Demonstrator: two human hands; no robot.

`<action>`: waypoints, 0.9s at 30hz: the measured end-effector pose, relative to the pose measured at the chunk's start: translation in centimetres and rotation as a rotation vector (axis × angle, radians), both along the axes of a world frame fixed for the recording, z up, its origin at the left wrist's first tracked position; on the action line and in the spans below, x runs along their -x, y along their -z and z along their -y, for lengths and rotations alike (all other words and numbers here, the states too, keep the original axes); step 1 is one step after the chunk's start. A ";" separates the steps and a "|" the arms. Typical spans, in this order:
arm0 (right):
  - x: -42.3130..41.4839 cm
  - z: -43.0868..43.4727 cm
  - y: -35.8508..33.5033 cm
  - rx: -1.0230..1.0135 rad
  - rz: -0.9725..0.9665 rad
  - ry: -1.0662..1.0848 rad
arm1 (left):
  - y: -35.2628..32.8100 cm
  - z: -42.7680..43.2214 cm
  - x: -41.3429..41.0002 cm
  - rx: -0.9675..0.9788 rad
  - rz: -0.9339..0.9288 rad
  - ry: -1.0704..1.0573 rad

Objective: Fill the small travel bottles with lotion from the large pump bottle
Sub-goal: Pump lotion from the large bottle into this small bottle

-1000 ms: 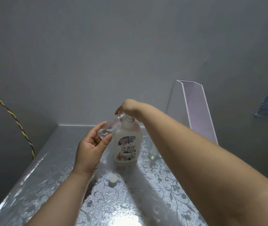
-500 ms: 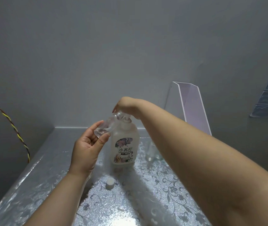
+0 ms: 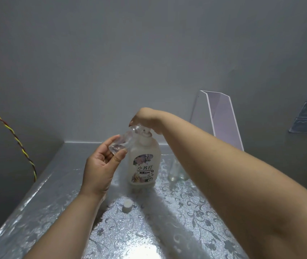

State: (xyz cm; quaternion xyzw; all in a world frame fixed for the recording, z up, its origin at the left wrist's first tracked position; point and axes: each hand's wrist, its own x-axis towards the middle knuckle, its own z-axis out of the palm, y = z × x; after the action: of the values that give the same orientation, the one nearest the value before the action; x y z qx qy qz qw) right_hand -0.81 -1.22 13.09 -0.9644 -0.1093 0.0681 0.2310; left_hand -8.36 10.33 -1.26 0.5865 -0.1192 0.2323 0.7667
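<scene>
A large white pump bottle (image 3: 145, 165) with a flowered label stands upright on the table. My right hand (image 3: 145, 118) rests on top of its pump head, fingers curled over it. My left hand (image 3: 102, 165) holds a small clear travel bottle (image 3: 122, 143), tilted with its mouth up against the pump's spout. A white cap (image 3: 127, 204) lies loose on the table in front of the pump bottle. Other clear small bottles (image 3: 177, 171) stand to the right of the pump bottle, partly hidden by my right forearm.
The table (image 3: 36, 212) has a silver flower-patterned cover and meets a grey wall at the back. A clear acrylic stand (image 3: 221, 116) leans at the back right. A yellow-and-red twisted cable (image 3: 4, 124) hangs at the left.
Both hands and the bottles have stayed in nearly the same pose; only the camera view has shifted slightly.
</scene>
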 end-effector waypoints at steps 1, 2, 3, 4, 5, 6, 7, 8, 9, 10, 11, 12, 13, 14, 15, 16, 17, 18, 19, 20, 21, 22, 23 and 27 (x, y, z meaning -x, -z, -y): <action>0.1 0.0 -0.2 -0.022 -0.009 -0.006 | -0.1 -0.1 -0.1 -0.002 0.006 -0.004; 0.1 -0.2 -0.3 -0.046 -0.004 -0.017 | -0.1 -0.2 -0.1 -0.005 0.006 -0.008; 0.1 -0.2 -0.5 -0.071 -0.013 -0.027 | -0.1 -0.3 -0.2 -0.012 0.006 -0.010; 0.1 -0.1 -0.5 -0.073 -0.019 -0.029 | -0.2 -0.3 -0.2 -0.018 0.007 -0.010; -0.1 0.0 -0.2 -0.070 -0.029 -0.021 | -0.2 -0.2 -0.2 -0.018 0.008 -0.006; -0.3 0.1 -0.1 -0.062 -0.050 -0.016 | -0.2 -0.1 -0.2 -0.013 0.009 -0.001; -0.3 0.1 0.1 -0.049 -0.063 -0.017 | -0.1 -0.1 -0.2 -0.006 0.007 0.007; -0.3 0.0 0.3 -0.035 -0.063 -0.020 | -0.1 0.0 -0.1 0.000 0.000 0.012; -0.3 0.1 0.5 -0.038 -0.069 -0.001 | 0.0 0.1 0.0 0.001 -0.008 0.017; -0.3 0.1 0.6 -0.033 -0.057 0.015 | 0.2 0.1 0.0 0.002 -0.012 0.019; -0.3 0.1 0.8 -0.038 -0.033 0.020 | 0.3 0.2 0.1 0.004 -0.018 0.025; -0.4 0.0 1.0 -0.028 -0.038 0.014 | 0.3 0.1 0.2 0.007 -0.023 0.026; -0.8 -0.1 1.2 -0.013 -0.040 -0.003 | 0.4 0.1 0.2 0.008 -0.027 0.023; -0.9 -0.1 1.3 -0.003 -0.037 -0.017 | 0.4 0.1 0.2 0.011 -0.028 0.019; -0.9 -0.1 1.2 -0.011 -0.050 -0.017 | 0.3 0.1 0.3 0.014 -0.029 0.015; -0.7 -0.2 1.0 -0.019 -0.054 -0.021 | 0.3 0.0 0.3 0.010 -0.024 0.010; -0.7 -0.3 0.7 -0.020 -0.033 -0.027 | 0.2 0.0 0.2 0.003 -0.018 0.006; -0.3 -0.3 0.4 -0.025 -0.016 -0.023 | 0.1 -0.1 0.2 -0.007 -0.013 0.002; -0.2 -0.3 0.3 -0.038 -0.003 -0.019 | 0.0 -0.1 0.2 -0.011 -0.010 -0.001; -0.1 -0.4 0.1 -0.058 0.005 -0.015 | 0.0 -0.3 0.1 -0.009 -0.006 -0.007; -0.3 -0.4 0.1 -0.059 0.006 -0.021 | -0.1 -0.3 0.1 -0.006 -0.003 -0.010; -0.2 -0.4 0.1 -0.037 0.006 -0.023 | -0.1 -0.3 0.1 -0.008 -0.004 -0.014; -0.3 -0.4 0.1 -0.021 -0.001 -0.026 | -0.1 -0.3 0.1 -0.012 -0.005 -0.013; -0.4 0.0 0.4 -0.005 -0.003 -0.008 | 0.0 0.1 0.2 -0.003 -0.017 0.012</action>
State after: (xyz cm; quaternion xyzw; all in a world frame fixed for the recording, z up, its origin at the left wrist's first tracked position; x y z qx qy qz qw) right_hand -0.43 -1.17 12.73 -0.9633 -0.1129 0.0702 0.2333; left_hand -8.60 10.21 -1.26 0.5887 -0.1166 0.2229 0.7682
